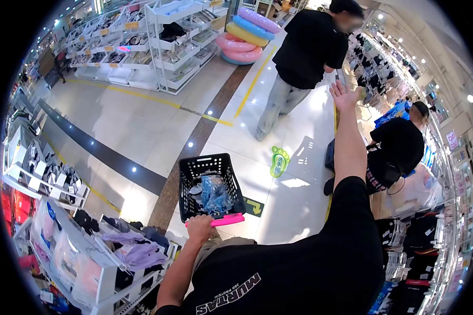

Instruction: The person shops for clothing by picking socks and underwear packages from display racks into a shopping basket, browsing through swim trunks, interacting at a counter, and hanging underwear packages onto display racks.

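Observation:
My left hand (200, 228) is closed round the pink handle (227, 220) of a black shopping basket (183, 185). Inside the basket lie blue, plastic-wrapped items (214, 193) and some grey ones. My right arm is stretched out ahead; my right hand (345, 96) is raised with its fingers spread and nothing in it. Just beyond that hand, a person in a black top (306, 47) stands or walks in the aisle.
A second person in black (399, 142) is low beside the right-hand racks. White shelves (157, 47) and a stack of inflatable rings (245, 39) stand ahead. Clothing displays (134, 249) line the lower left. A green footprint sticker (279, 161) marks the tiled floor.

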The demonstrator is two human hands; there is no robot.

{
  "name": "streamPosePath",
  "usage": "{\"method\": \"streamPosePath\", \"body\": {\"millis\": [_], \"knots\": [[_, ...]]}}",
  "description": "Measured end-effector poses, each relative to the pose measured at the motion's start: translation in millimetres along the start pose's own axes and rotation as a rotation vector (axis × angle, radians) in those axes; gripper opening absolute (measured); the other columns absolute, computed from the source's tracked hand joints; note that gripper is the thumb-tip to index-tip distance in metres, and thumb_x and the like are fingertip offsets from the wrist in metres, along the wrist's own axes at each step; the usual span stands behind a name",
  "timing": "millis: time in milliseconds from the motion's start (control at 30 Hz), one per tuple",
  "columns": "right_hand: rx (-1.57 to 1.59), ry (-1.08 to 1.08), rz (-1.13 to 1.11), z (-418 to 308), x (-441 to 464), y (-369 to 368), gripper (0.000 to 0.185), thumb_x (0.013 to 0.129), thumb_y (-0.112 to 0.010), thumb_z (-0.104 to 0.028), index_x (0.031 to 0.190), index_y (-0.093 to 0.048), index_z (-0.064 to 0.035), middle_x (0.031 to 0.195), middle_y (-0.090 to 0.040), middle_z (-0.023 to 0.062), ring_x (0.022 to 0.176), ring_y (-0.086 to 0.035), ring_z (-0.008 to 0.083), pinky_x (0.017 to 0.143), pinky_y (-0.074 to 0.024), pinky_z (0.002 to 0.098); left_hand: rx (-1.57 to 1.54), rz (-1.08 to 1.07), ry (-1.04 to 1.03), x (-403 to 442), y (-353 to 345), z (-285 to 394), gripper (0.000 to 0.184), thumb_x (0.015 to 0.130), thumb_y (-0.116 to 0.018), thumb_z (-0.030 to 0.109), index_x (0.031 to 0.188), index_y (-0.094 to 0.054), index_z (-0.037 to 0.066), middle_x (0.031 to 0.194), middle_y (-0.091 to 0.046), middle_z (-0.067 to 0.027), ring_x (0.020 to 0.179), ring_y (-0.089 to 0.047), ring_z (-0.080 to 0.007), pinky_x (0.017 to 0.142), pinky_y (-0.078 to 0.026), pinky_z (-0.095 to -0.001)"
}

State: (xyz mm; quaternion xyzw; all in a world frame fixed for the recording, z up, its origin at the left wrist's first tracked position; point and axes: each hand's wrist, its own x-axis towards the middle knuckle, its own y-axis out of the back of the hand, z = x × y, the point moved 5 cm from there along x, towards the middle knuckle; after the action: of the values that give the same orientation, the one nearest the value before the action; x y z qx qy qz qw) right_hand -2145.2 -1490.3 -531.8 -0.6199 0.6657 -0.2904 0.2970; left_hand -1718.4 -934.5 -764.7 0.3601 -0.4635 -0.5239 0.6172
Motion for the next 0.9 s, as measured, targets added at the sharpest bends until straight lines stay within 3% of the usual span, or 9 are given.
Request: {"method": "streamPosePath", "body": {"millis": [300, 433, 467, 633, 667, 767, 800, 833, 900], "knots": [[-0.133, 0.083, 0.106, -2, 71, -6, 0.096, 0.094, -0.04, -0.074, 0.161, -0.005, -0.0143, 0.162, -0.024, 0.0199, 0.147, -0.025, 0.0455, 0.118, -0.0252, 0.0603, 0.072, -0.007, 0.002, 93, 1, -40, 0.02, 0.079, -0.07, 0.027, 0.066, -0.06, 0.015, 0.066, -0.06, -0.004, 0.064, -0.063, -0.0259, 0.06, -0.047, -0.0434], [-0.048, 0.118, 0.196, -3, 118, 9, 0.098, 0.094, -0.038, -0.075, 0.158, -0.011, -0.0065, 0.15, -0.043, 0.0235, 0.134, -0.046, 0.0453, 0.112, -0.036, 0.0597, 0.093, -0.004, 0.023, 132, -8, -56, 0.022, 0.081, -0.069, 0.028, 0.066, -0.061, 0.014, 0.065, -0.06, -0.0051, 0.064, -0.063, -0.0272, 0.06, -0.045, -0.045], [-0.064, 0.129, 0.215, -3, 135, 21, 0.097, 0.093, -0.038, -0.076, 0.154, -0.022, -0.0018, 0.139, -0.052, 0.0243, 0.126, -0.053, 0.0439, 0.109, -0.0407, 0.0598, 0.089, 0.008, 0.027, 141, -8, -60, 0.022, 0.081, -0.069, 0.028, 0.065, -0.061, 0.014, 0.065, -0.061, -0.0055, 0.064, -0.063, -0.0275, 0.059, -0.045, -0.0454], [0.02, 0.107, 0.201, 12, 207, 69, 0.094, 0.091, -0.037, -0.079, 0.136, -0.046, 0.0031, 0.13, -0.056, 0.0222, 0.124, -0.055, 0.0424, 0.109, -0.0419, 0.0591, 0.129, 0.02, 0.101, 175, -4, -70, 0.022, 0.08, -0.069, 0.027, 0.064, -0.061, 0.014, 0.064, -0.06, -0.006, 0.064, -0.063, -0.028, 0.062, -0.046, -0.0448], [0.052, 0.089, 0.204, 18, 215, 71, 0.084, 0.095, -0.041, -0.071, 0.135, -0.05, 0.0023, 0.124, -0.058, 0.0196, 0.12, -0.056, 0.0382, 0.109, -0.0424, 0.056, 0.142, 0.015, 0.106, 182, -5, -71, 0.021, 0.08, -0.069, 0.027, 0.065, -0.061, 0.014, 0.065, -0.06, -0.006, 0.064, -0.063, -0.0279, 0.062, -0.046, -0.0446], [-0.292, -0.195, -0.159, 75, 270, 118, 0.065, 0.099, -0.049, -0.056, 0.126, -0.058, 0.0021, 0.106, -0.065, 0.0137, 0.1, -0.065, 0.03, 0.094, -0.0545, 0.0456, 0.139, -0.009, 0.096, 204, -10, -64, 0.02, 0.08, -0.069, 0.026, 0.066, -0.061, 0.014, 0.066, -0.061, -0.0058, 0.066, -0.063, -0.0273, 0.063, -0.046, -0.0441], [-0.181, -0.704, -0.684, 135, 305, 151, 0.046, 0.096, -0.052, -0.039, 0.123, -0.061, -0.0022, 0.093, -0.066, 0.0089, 0.088, -0.066, 0.0208, 0.077, -0.0573, 0.0343, 0.145, -0.014, 0.085, 211, -14, -58, 0.019, 0.08, -0.069, 0.026, 0.067, -0.061, 0.014, 0.066, -0.061, -0.0056, 0.066, -0.063, -0.0272, 0.063, -0.046, -0.0441], [-1.124, -0.448, -0.479, 162, 227, 108, 0.033, 0.091, -0.056, -0.022, 0.119, -0.065, -0.0085, 0.086, -0.064, 0.0069, 0.078, -0.065, 0.0162, 0.063, -0.0561, 0.0287, 0.147, -0.017, 0.076, 217, -19, -51, 0.019, 0.08, -0.069, 0.026, 0.067, -0.061, 0.014, 0.066, -0.061, -0.0055, 0.066, -0.063, -0.0271, 0.063, -0.046, -0.0441], [-1.64, -0.837, -0.913, 297, 154, 82, 0.045, 0.089, -0.062, -0.019, 0.133, -0.06, -0.0108, 0.074, -0.059, 0.0073, 0.051, -0.054, 0.016, 0.042, -0.0449, 0.032, 0.161, -0.027, 0.1, 228, -28, -37, 0.019, 0.081, -0.069, 0.025, 0.067, -0.061, 0.014, 0.066, -0.061, -0.0053, 0.066, -0.063, -0.0268, 0.063, -0.046, -0.0439]]}}
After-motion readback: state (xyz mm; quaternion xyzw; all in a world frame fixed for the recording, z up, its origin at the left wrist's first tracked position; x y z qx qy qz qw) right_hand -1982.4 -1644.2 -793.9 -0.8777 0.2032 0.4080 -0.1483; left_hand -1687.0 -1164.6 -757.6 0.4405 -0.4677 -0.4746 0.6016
